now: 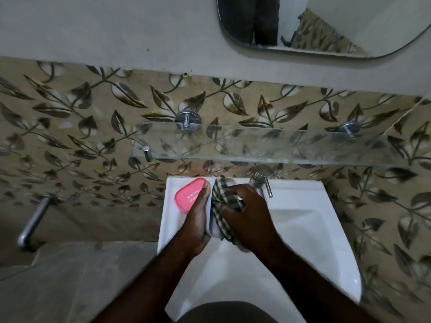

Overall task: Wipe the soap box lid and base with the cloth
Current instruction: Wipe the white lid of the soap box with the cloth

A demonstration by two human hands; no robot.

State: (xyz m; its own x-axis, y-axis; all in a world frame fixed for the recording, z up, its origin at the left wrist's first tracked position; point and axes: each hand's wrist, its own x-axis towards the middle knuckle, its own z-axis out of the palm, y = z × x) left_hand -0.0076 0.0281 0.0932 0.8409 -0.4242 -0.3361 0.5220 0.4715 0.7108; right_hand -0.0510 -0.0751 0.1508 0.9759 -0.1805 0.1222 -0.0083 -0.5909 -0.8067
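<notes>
A pink soap box base (187,194) with small slots lies on the back left rim of the white sink (303,217). My left hand (197,220) holds a pale translucent lid (213,229) on edge above the sink; only a strip of the lid shows. My right hand (247,215) presses a dark checked cloth (222,192) against the lid. The cloth covers most of the lid and hangs out above and below my fingers.
A chrome tap (262,180) stands at the sink's back rim, right next to my right hand. A glass shelf (268,143) on metal pegs juts from the leaf-patterned wall above. A mirror (326,24) hangs higher. A chrome pipe (32,222) sticks out at the left.
</notes>
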